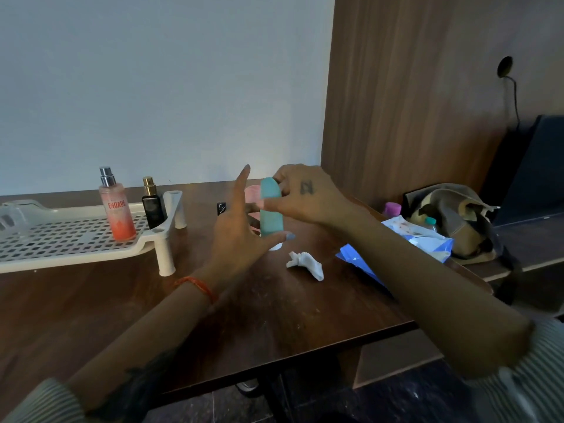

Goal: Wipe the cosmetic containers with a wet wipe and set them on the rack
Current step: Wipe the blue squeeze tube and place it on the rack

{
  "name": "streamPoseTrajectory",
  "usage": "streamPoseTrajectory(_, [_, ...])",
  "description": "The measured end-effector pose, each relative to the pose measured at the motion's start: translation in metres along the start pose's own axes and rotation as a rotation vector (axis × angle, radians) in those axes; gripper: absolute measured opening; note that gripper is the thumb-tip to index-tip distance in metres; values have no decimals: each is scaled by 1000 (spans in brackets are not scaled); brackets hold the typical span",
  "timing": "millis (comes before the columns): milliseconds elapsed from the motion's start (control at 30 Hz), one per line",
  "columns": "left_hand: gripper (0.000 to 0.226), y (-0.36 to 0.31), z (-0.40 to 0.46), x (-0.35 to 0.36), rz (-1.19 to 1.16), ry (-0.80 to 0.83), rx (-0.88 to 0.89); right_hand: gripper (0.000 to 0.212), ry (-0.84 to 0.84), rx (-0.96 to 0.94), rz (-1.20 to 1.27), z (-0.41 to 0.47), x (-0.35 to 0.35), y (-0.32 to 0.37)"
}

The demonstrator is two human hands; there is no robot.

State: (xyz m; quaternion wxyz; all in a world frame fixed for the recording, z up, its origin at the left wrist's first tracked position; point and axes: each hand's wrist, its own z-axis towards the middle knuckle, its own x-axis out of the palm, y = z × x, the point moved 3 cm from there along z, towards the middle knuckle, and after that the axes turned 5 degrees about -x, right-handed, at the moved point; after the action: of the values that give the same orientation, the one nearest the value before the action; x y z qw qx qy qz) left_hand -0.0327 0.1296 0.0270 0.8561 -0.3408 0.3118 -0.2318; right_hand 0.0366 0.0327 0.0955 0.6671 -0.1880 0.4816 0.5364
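Observation:
A teal tube [271, 209] stands upright on its white cap in the middle of the table. My right hand [305, 196] pinches its upper part. My left hand [241, 227] is spread open beside it, thumb tip touching the tube's lower end. A pink container [252, 193] stands behind the tube, mostly hidden. A crumpled white wet wipe [306, 264] lies on the table to the right of the tube. The white perforated rack [70, 236] at the left holds a pink spray bottle [117, 209] and a black perfume bottle [152, 206].
A blue wet-wipe pack [406, 242] lies at the table's right edge under my right forearm. Behind it are a purple-capped bottle [392, 209] and a khaki bag [451, 221]. A small black item [221, 207] stands near the rack's leg. A wooden panel rises behind.

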Motion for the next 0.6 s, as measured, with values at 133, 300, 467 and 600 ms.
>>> streamPoseTrajectory(133, [113, -5, 1, -8, 95, 33, -7, 33, 26, -34, -5, 11, -4, 5])
streamPoseTrajectory(300, [94, -16, -7, -58, 155, -43, 37, 28, 65, -23, 256, 19, -12, 24])
streamPoseTrajectory(467, [58, -13, -11, -146, 138, -251, 81, 22, 181, -53, 476, 45, -9, 67])
streamPoseTrajectory(600, [34, 5, -4, -217, 161, -470, 74, 17, 234, -181, 605, 73, -4, 116])
